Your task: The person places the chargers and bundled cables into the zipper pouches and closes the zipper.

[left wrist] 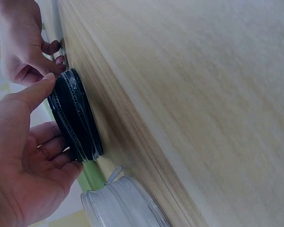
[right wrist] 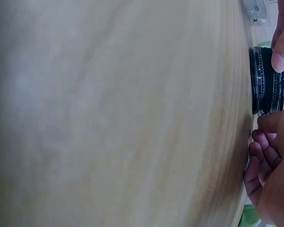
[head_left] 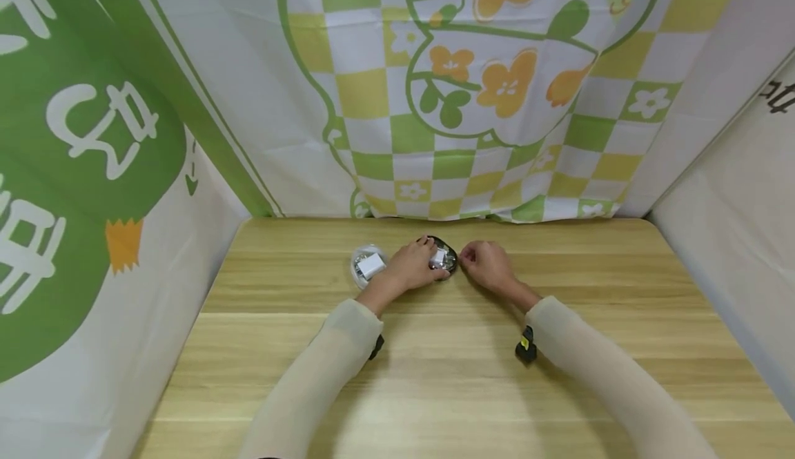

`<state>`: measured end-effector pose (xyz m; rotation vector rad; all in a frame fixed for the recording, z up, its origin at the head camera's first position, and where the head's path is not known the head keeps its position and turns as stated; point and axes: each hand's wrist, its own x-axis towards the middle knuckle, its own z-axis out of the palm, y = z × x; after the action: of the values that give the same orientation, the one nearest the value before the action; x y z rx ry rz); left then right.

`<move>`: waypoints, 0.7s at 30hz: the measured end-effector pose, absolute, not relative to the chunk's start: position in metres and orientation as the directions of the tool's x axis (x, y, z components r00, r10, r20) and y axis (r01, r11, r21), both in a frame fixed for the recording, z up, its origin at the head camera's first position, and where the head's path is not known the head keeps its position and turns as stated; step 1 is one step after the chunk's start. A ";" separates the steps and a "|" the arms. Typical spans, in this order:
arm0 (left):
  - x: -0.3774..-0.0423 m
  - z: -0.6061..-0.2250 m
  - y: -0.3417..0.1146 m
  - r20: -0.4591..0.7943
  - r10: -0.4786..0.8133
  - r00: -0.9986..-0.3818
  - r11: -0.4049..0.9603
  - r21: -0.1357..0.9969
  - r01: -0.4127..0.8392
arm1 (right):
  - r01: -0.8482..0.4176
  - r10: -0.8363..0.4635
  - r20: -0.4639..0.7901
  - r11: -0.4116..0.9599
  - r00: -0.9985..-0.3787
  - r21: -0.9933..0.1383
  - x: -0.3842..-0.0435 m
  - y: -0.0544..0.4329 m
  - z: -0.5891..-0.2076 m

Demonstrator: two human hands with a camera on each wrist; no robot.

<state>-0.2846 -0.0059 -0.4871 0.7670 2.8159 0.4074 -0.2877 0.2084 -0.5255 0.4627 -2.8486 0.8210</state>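
A round black zippered case (head_left: 451,260) with a see-through top lies near the table's back edge; a white block shows inside it. My left hand (head_left: 413,264) holds this case from the left, thumb on its near rim and fingers on the far side. On the right, my right hand (head_left: 487,264) has curled fingers, with thumb and forefinger pinching at the end of the zipper (right wrist: 261,90). The pull itself is hidden by those fingertips. Left of the black case sits a similar clear-white zippered case (head_left: 359,278) holding a white block, its zipper pull (left wrist: 114,174) sticking out.
The wooden table (head_left: 435,390) ends at the back against a hanging checked cloth (head_left: 428,169). Printed cloth walls (head_left: 205,252) stand on the left and right sides.
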 end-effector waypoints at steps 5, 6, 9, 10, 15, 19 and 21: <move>-0.284 -0.488 -0.006 -0.112 0.518 -0.848 0.829 0.312 0.464 | -0.337 -0.258 0.221 0.796 -0.940 -0.503 -0.287 0.208 -0.526; -0.284 -0.488 -0.006 -0.111 0.517 -0.848 0.830 0.308 0.466 | -0.342 -0.263 0.223 0.794 -0.939 -0.503 -0.287 0.209 -0.526; -0.284 -0.489 -0.007 -0.104 0.521 -0.847 0.830 0.291 0.475 | -0.359 -0.277 0.233 0.787 -0.932 -0.501 -0.289 0.210 -0.526; -0.284 -0.489 -0.007 -0.100 0.522 -0.847 0.830 0.289 0.478 | -0.364 -0.281 0.235 0.785 -0.930 -0.501 -0.289 0.210 -0.526; -0.284 -0.487 -0.011 -0.057 0.535 -0.843 0.815 0.297 0.498 | -0.377 -0.294 0.240 0.779 -0.925 -0.500 -0.289 0.210 -0.525; -0.283 -0.483 -0.017 -0.030 0.539 -0.842 0.805 0.312 0.504 | -0.392 -0.311 0.241 0.778 -0.919 -0.491 -0.287 0.211 -0.522; -0.282 -0.480 -0.021 -0.018 0.532 -0.846 0.809 0.305 0.503 | -0.405 -0.323 0.247 0.775 -0.914 -0.485 -0.286 0.211 -0.521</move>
<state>-0.2823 -0.0214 -0.4802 0.8293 2.8902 0.4440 -0.2858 0.2115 -0.5205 0.5818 -2.8171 0.8205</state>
